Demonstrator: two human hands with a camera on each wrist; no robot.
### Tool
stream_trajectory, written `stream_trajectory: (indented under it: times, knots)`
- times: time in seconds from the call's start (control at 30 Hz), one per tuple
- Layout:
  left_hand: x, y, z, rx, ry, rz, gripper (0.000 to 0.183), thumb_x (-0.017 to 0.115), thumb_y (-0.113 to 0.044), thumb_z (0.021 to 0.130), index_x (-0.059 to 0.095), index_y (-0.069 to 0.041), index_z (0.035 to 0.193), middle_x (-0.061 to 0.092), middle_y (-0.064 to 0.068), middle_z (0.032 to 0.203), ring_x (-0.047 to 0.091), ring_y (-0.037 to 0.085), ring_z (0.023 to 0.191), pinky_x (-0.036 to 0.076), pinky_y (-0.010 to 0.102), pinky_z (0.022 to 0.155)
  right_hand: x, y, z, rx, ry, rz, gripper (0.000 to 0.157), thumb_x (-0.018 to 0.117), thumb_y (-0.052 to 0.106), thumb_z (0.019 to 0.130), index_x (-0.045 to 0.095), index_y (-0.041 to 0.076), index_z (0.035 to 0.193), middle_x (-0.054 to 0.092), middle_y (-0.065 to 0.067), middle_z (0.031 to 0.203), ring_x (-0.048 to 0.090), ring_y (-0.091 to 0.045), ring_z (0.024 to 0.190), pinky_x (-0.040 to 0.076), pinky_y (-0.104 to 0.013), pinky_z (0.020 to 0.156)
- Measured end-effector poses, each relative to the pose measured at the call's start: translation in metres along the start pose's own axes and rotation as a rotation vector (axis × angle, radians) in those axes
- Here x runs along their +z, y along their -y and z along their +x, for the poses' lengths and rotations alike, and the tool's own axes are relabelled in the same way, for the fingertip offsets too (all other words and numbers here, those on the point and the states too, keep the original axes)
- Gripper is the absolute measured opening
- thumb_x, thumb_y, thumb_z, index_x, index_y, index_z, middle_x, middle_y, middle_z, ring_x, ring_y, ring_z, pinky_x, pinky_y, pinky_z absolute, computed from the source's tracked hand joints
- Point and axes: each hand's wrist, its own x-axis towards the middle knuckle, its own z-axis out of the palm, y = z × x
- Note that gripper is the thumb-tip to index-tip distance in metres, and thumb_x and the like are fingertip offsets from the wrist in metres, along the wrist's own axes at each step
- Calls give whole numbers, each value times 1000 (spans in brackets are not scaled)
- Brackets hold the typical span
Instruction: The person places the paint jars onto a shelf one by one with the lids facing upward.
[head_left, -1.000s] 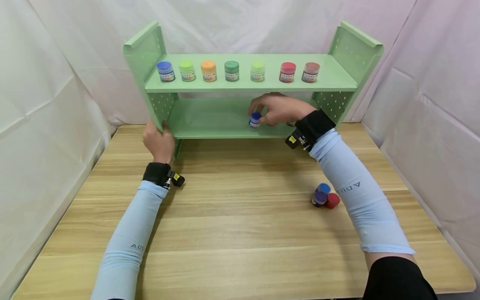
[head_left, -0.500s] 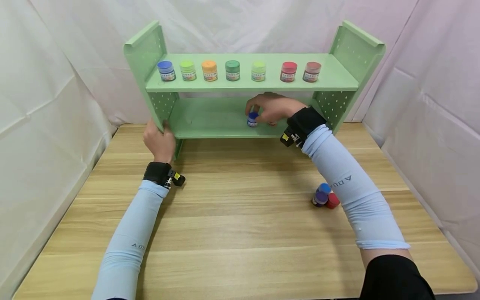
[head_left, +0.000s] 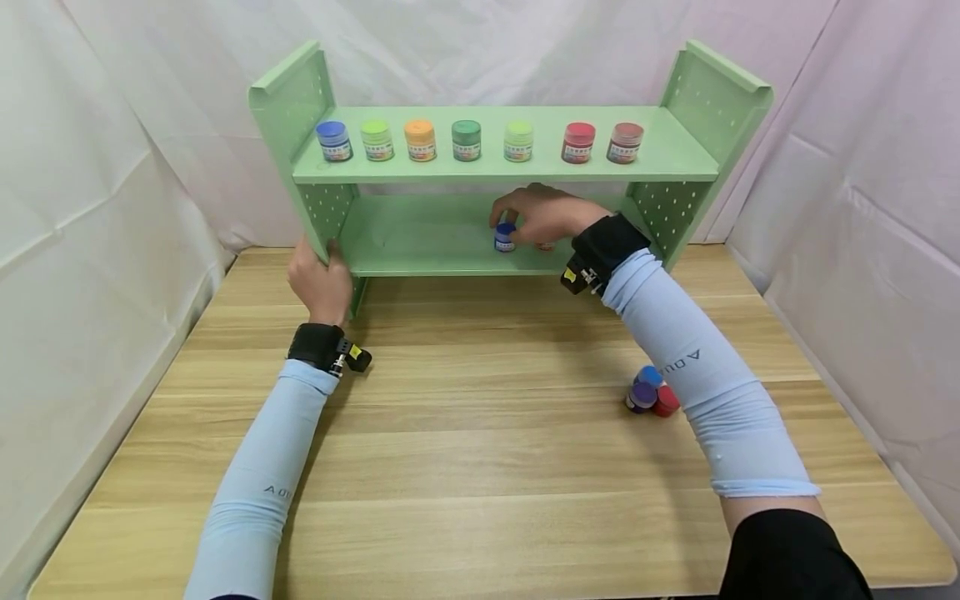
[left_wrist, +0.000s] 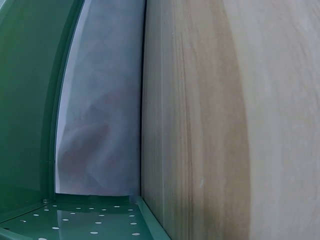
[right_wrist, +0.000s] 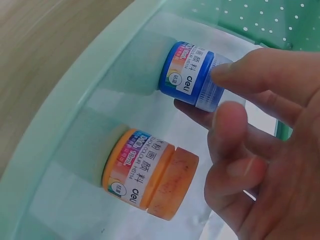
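Note:
On the lower shelf stands a blue paint jar (head_left: 505, 239), and my right hand (head_left: 546, 215) holds it from above. In the right wrist view the thumb (right_wrist: 240, 72) lies on the jar's lid and a finger shows on its other side. Right beside it is an orange paint jar (right_wrist: 145, 175), mostly hidden by the hand in the head view. My left hand (head_left: 321, 283) grips the front edge of the green rack's left side panel (head_left: 315, 204), its other fingers out of sight behind the panel. The left wrist view shows the rack's underside (left_wrist: 30, 100) and the tabletop.
Several paint jars stand in a row on the upper shelf (head_left: 540, 172), from a blue jar (head_left: 334, 142) at left to a brownish-red jar (head_left: 625, 143) at right. Blue, purple and red jars (head_left: 666, 402) cluster on the wooden table (head_left: 465, 467) beside my right forearm.
My right hand has shifted slightly left along the lower shelf with the blue paint jar, then nearly stopped. The orange jar now shows below the hand. The left hand keeps its place.

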Motion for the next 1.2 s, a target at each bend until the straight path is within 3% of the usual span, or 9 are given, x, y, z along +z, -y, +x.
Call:
stream_trajectory:
  times: [0.23,0.47,0.5,0.6,0.7,0.77,0.87,1.1,1.2]
  knots:
    - [-1,-1,0,-3,3,-3,23,57,-7,88,68,-4,108,68,7,102,62,19,96,47,36,81,1,-1,0,4,-11,-4,40,58,17,91,53,15,131,49,-7,128,51,-27,55,47,-43,55]
    - [0,0,-1,11,2,5,23,57,-8,88,68,-3,107,68,8,101,63,19,95,47,38,79,4,0,-2,23,-37,-55,53,64,23,89,46,20,139,48,-7,131,50,-22,51,49,-42,54]
    - [0,0,-1,13,4,6,23,57,-8,88,68,-3,107,68,8,101,63,19,94,47,38,78,4,0,-3,16,-46,-68,54,64,24,89,45,20,139,48,-7,131,53,-23,53,49,-41,54]
    - [1,0,-1,12,8,2,23,56,-8,89,68,-4,108,68,8,100,62,19,95,47,39,78,6,-1,-5,-35,-94,-155,54,63,24,89,45,19,140,47,-7,135,60,-25,84,48,-38,70]
    - [0,0,-1,8,9,4,22,56,-8,89,68,-3,107,67,9,99,62,20,94,47,40,77,8,-2,-8,-111,-158,-255,54,62,23,89,45,18,141,47,-8,136,50,-24,114,41,-38,89]
    - [-1,0,-2,3,9,2,22,57,-8,89,68,-3,107,67,9,99,62,20,93,47,40,76,10,-3,-11,-150,-202,-298,54,63,21,88,47,16,140,48,-8,135,45,-23,120,37,-38,94]
    - [-1,0,-3,5,6,8,20,57,-8,89,67,-1,104,67,10,96,63,22,91,46,41,74,14,-5,-18,-195,-266,-322,53,64,17,86,51,16,137,52,-6,130,48,-21,116,40,-36,91]
    - [-1,-1,-1,2,2,2,21,57,-7,88,67,-1,105,68,10,100,63,21,94,47,37,80,27,-14,-45,-289,-404,-313,43,62,10,84,58,12,127,56,-6,113,48,-16,78,40,-32,69]
    - [-1,-1,-2,-7,3,-3,21,58,-6,88,67,-1,106,67,10,101,63,20,95,47,36,81,34,-20,-58,-318,-443,-299,35,63,11,84,62,11,119,57,-5,105,50,-16,78,41,-31,67]
